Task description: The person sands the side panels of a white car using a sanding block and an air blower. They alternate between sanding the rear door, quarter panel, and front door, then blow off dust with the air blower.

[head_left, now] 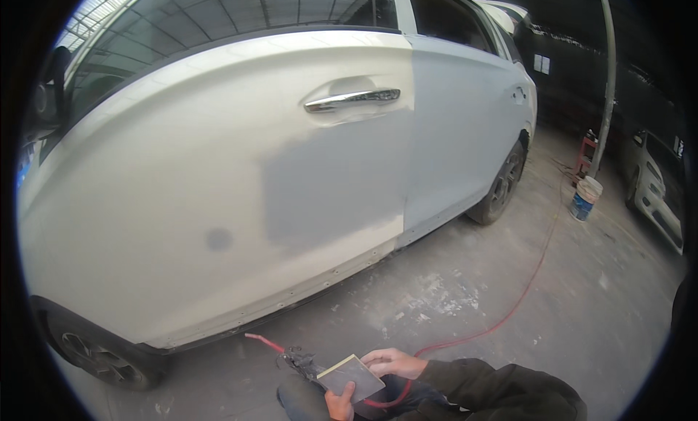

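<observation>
Low in the head view, my left hand (340, 404) grips a flat grey rectangular pad (352, 378) with a pale yellow edge; its thumb lies across the near face. My right hand (395, 363) is at the pad's upper right edge, fingers closed against that edge and the fingertips partly hidden. Just left of the pad, a dark tool (299, 361) with a short red hose end rests by my knee; its kind is hard to make out. Ahead stands a white car (182, 152) with a grey patch (334, 181) on its front door, below the chrome handle (352, 100).
The rear door (465, 123) is light grey. A red hose (520, 302) runs from my lap across the stained floor toward a pole (609, 79). Beside the pole are a bucket (585, 199) and a red stand (585, 157). Another car (654, 177) stands at the far right.
</observation>
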Tool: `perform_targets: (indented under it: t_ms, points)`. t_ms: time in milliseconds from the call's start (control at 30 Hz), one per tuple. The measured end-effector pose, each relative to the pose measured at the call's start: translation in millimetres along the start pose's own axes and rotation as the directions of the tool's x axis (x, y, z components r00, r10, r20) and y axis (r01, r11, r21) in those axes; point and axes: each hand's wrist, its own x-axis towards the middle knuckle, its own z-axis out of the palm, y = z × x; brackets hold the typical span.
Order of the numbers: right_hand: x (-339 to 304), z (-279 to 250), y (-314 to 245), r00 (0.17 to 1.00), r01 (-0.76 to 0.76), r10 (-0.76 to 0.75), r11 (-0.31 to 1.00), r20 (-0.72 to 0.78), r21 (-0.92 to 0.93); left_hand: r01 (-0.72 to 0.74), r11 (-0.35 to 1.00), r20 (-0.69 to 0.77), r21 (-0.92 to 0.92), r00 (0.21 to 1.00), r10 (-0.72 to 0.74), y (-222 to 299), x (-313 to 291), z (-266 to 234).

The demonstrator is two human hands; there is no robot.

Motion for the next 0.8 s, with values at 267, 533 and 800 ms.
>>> perform_targets:
  t_ms: [267,533,800]
  points:
    - [62.2,4.8,-37.3,0.991,0.108,-0.057,0.870,0.119,-0.482,-0.163,0.973,-0.045,0.161,0.984,0.173,17.9,-4.3,-23.2]
    - [79.5,-68.2,-294.2,0.313,0.098,-0.950,0.035,-0.003,-0.995,0.009,1.000,-0.399,-0.017,0.917,-0.015,2.5,-5.7,-118.2]
    - [114.0,-116.4,-397.4,0.112,-0.377,-0.874,-0.477,0.472,-0.794,-0.009,0.993,-0.488,0.118,0.870,0.066,-24.8,5.5,-124.8]
